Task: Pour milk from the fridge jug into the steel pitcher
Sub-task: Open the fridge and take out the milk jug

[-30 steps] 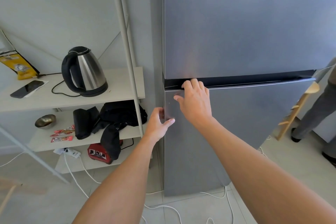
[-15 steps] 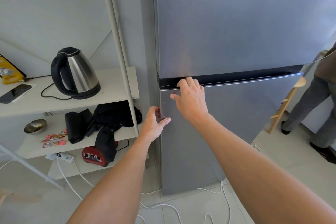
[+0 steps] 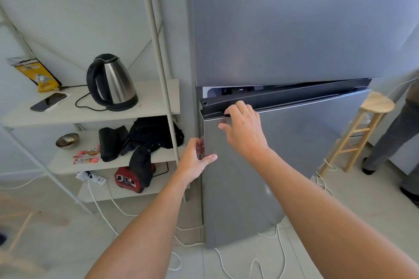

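A tall grey fridge fills the middle and right of the view. Its lower door (image 3: pixel 294 154) stands slightly ajar, with a gap showing a strip of white interior under the upper door (image 3: pixel 283 22). My right hand (image 3: pixel 243 128) grips the black top lip of the lower door, fingers curled over the edge. My left hand (image 3: pixel 196 161) holds the door's left edge, thumb on the front face and fingers behind. The milk jug and the steel pitcher are not in view.
A white shelf rack (image 3: pixel 154 99) stands left of the fridge with a steel kettle (image 3: pixel 112 82), a phone (image 3: pixel 48 102), a yellow bag (image 3: pixel 38 76), a metal bowl (image 3: pixel 67 140) and black cloth items. White cables (image 3: pixel 226 265) lie on the floor. A wooden stool (image 3: pixel 362 124) and a person's legs (image 3: pixel 390 138) are at right.
The lower fridge door has swung out from closed to slightly ajar. Both hands kept their hold on it and moved with it.
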{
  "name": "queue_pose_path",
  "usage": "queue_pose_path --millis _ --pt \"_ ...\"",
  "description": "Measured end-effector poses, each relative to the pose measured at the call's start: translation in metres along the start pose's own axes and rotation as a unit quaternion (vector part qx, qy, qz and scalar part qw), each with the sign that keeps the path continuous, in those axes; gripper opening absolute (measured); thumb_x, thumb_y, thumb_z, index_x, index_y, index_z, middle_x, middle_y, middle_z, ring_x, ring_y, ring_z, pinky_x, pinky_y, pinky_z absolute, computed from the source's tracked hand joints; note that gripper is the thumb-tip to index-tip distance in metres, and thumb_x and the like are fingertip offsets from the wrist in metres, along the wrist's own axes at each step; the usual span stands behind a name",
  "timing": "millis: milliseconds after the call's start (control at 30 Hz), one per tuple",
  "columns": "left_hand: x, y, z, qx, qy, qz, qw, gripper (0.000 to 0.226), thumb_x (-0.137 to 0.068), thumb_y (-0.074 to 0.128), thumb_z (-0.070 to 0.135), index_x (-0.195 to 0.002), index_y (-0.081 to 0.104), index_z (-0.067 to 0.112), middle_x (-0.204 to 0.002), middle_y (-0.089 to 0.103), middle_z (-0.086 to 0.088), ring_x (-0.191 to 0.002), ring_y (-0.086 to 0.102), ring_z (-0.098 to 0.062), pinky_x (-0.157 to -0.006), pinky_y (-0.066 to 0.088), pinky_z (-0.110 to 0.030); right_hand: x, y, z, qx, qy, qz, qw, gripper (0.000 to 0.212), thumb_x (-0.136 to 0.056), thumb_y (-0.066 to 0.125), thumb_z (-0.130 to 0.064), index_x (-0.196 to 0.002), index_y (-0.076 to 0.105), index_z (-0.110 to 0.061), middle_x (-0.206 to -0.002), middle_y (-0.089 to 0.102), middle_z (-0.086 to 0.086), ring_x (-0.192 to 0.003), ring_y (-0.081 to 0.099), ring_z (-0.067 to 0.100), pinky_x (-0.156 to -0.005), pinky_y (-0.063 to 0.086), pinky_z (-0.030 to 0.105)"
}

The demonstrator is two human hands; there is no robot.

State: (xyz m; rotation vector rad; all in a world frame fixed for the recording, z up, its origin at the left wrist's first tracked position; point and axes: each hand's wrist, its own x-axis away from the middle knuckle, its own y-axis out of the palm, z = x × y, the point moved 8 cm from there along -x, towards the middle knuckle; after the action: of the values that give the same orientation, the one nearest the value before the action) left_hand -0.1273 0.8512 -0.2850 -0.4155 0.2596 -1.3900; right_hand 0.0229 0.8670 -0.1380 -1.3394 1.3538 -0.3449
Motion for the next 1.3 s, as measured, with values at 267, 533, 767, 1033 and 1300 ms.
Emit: queue_pose_path --millis 267,533,767,1033,1300 --pt "0.093 0.033 0.018 -0.014 -0.004 -0.039 0.999 0.078 -0.065 0.091 0.043 -0.125 0.041 0.036 -0.117 0.058 0.021 -0.106 0.058 0.001 -0.092 0.047 -0.028 0.078 -0.06 0.003 -0.046 0.017 -0.024 0.999 0.044 -0.089 0.064 -0.051 -0.102 0.061 -0.009 -0.099 0.05 0.0 -0.097 0.049 0.022 -0.088 0.035 0.034" --pt "0.154 0.085 0.039 -0.042 0.038 -0.123 0.991 0.095 -0.049 0.095 0.054 -0.128 0.045 0.034 -0.127 0.059 0.018 -0.118 0.056 -0.006 -0.095 0.05 -0.026 0.138 -0.118 0.02 -0.034 0.065 -0.069 0.995 0.061 -0.085 0.04 -0.073 -0.092 0.059 -0.016 -0.092 0.054 -0.004 -0.09 0.05 0.018 -0.085 0.046 0.038" --pt "0.182 0.112 0.045 -0.04 0.081 -0.146 0.985 0.072 -0.053 0.094 0.044 -0.11 0.052 0.034 -0.107 0.066 0.016 -0.1 0.062 -0.004 -0.084 0.047 -0.021 0.176 -0.157 0.026 -0.112 0.143 -0.002 0.983 0.053 -0.088 0.053 -0.067 -0.111 0.053 -0.019 -0.11 0.052 -0.003 -0.101 0.05 0.015 -0.084 0.044 0.03" --pt "0.21 0.155 0.052 -0.051 0.128 -0.214 0.967 0.056 -0.063 0.091 0.034 -0.109 0.058 0.034 -0.103 0.063 0.016 -0.093 0.061 -0.004 -0.076 0.045 -0.02 0.187 -0.186 0.022 0.043 0.175 -0.023 0.983 0.042 -0.094 0.06 -0.044 -0.124 0.064 -0.015 -0.141 0.046 0.002 -0.132 0.039 0.022 -0.105 0.038 0.033" --pt "0.203 0.183 0.028 -0.063 0.138 -0.254 0.955 0.045 -0.077 0.083 0.017 -0.117 0.065 0.023 -0.105 0.063 0.009 -0.089 0.06 -0.01 -0.079 0.05 -0.019 0.209 -0.194 0.042 0.187 0.271 -0.097 0.939 0.051 -0.092 0.058 -0.045 -0.134 0.057 -0.016 -0.146 0.04 0.006 -0.137 0.035 0.027 -0.1 0.044 0.042"
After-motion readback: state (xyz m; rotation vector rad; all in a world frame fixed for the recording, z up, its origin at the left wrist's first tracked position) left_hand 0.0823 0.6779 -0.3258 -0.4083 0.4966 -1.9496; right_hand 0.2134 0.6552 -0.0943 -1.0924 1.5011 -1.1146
